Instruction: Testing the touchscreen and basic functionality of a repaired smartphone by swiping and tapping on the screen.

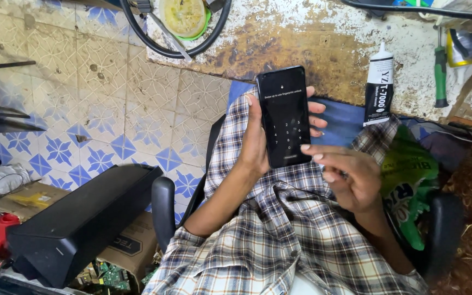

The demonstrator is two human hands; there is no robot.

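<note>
Past a matte black box (77, 218) over patterned floor tiles (99, 98), the left hand (255, 139) wraps around a glossy black phone (284, 116) held upright above the plaid lap, the right hand (345, 175) touches its lit screen with one fingertip, other fingers curled, and a black-and-white glue tube (379, 87) stands on the rusty, flaking bench (312, 43).
</note>
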